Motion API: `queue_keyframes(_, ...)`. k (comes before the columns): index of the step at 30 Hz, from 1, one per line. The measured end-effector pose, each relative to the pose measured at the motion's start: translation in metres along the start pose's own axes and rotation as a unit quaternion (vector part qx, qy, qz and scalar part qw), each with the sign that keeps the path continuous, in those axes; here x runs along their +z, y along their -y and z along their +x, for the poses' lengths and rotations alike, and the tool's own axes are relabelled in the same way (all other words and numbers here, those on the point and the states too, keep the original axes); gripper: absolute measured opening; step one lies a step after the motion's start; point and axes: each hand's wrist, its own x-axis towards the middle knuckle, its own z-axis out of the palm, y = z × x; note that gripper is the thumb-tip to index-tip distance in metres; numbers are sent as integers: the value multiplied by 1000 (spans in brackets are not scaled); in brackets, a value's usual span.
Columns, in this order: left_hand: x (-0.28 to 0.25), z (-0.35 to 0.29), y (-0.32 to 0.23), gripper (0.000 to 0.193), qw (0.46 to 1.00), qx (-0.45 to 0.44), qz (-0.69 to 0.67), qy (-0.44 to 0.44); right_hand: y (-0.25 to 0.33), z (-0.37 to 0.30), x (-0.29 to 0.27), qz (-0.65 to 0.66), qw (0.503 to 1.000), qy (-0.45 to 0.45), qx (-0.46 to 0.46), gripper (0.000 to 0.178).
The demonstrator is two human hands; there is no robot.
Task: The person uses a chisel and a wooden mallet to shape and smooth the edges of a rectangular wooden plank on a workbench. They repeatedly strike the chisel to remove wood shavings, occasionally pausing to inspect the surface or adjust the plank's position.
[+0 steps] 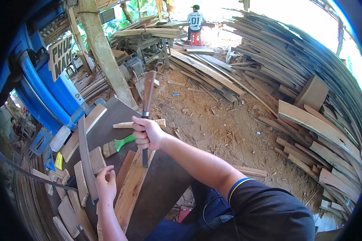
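Observation:
My right hand is closed around the metal shank of a chisel. The chisel stands nearly upright, its brown wooden handle above my fist and its blade end over a light wooden board. My left hand is beside the board's left side, fingers loosely bent with a gap at the thumb and nothing visible in them. Close to its fingertips lies a small wooden block. A long, narrow curved bar runs just left of it. A reddish-brown strip lies between left hand and board.
On the dark tabletop lie a green-handled brush and a pale pointed stick. Wood offcuts crowd the left side. Large plank stacks fill the right. Far off, a person is by a red stool.

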Motion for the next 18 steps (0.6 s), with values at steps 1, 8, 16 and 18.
queue_keyframes(1,2,-1,0,19,1000,1,-3,3,2,-1,-1,13,1000,-23,-15,53)
queue_keyframes(8,1,0,0,19,1000,1,-9,6,-13,3,9,24,998,-49,7,53)
queue_keyframes(16,-1,-2,4,19,1000,-5,-1,4,-6,2,7,17,998,-58,-9,55)
queue_keyframes(18,1,-1,7,19,1000,-8,-9,2,3,-1,-2,14,995,-89,-36,54)
